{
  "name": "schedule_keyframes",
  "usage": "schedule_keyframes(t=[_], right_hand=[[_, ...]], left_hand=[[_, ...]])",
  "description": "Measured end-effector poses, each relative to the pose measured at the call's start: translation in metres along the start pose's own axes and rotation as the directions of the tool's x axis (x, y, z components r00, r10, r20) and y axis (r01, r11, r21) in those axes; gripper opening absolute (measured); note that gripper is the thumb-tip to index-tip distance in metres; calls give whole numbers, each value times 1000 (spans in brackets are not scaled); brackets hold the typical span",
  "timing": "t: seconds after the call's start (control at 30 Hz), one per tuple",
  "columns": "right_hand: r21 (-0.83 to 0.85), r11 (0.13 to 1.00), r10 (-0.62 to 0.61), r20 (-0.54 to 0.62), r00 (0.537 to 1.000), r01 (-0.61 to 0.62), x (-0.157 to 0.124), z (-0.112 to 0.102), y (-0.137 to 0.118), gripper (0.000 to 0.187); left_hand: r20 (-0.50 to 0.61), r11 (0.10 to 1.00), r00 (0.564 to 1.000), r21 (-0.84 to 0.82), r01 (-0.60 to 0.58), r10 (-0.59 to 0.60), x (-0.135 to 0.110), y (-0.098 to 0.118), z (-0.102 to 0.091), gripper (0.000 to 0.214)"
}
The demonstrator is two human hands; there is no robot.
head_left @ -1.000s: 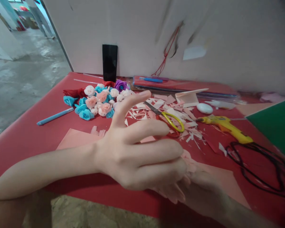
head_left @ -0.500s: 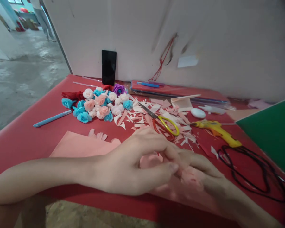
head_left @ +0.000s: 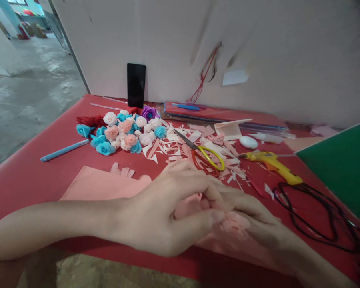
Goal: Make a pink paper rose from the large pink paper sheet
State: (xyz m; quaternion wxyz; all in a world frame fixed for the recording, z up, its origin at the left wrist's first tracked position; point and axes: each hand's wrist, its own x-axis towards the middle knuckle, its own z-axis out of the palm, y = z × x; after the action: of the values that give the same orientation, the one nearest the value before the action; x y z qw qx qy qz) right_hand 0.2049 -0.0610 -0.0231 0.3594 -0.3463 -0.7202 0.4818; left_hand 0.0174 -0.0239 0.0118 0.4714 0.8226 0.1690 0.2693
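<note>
Between my hands is a small pink paper rose [head_left: 235, 222], its layered petals facing up. My right hand [head_left: 258, 212] is closed around its base, with the fingertips partly hidden behind my left hand. My left hand [head_left: 174, 212] reaches across from the left, and its thumb and fingers pinch the flower's left edge. Some pink paper shows through the gap between that thumb and forefinger. Under the left wrist lies a pink paper sheet [head_left: 93, 184], with small cut pink petals [head_left: 124, 171] by its far edge.
Paper roses [head_left: 129, 142] in several colours sit beyond my hands. Scissors [head_left: 198, 150] lie on paper scraps [head_left: 180, 140]. At right are a yellow glue gun [head_left: 276, 164], its black cord [head_left: 324, 200] and a green board [head_left: 342, 168]. A black phone [head_left: 136, 85] leans against the wall.
The paper rose and my fingertips have shifted slightly to the left, and my left thumb has moved with them. Both hands stay together on the flower. The whole view has shifted a little.
</note>
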Motion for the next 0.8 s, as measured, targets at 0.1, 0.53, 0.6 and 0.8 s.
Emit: schedule_keyframes(t=[0.1,0.53,0.6,0.8], right_hand=[[9,1000,-22,-2,1000,22,1,-1,2,19],[60,998,-13,14,1000,12,3,-3,4,19],[105,994,13,18,1000,-15,3,-2,4,17],[156,986,55,14,998,-57,2,-2,8,18]], left_hand=[[-9,1000,1000,-3,16,-16,0,0,0,13],[-36,994,998,-104,45,-49,1,-4,3,13],[-28,986,997,-154,61,-66,1,-5,3,12],[26,945,994,-308,111,-108,1,-7,3,11]])
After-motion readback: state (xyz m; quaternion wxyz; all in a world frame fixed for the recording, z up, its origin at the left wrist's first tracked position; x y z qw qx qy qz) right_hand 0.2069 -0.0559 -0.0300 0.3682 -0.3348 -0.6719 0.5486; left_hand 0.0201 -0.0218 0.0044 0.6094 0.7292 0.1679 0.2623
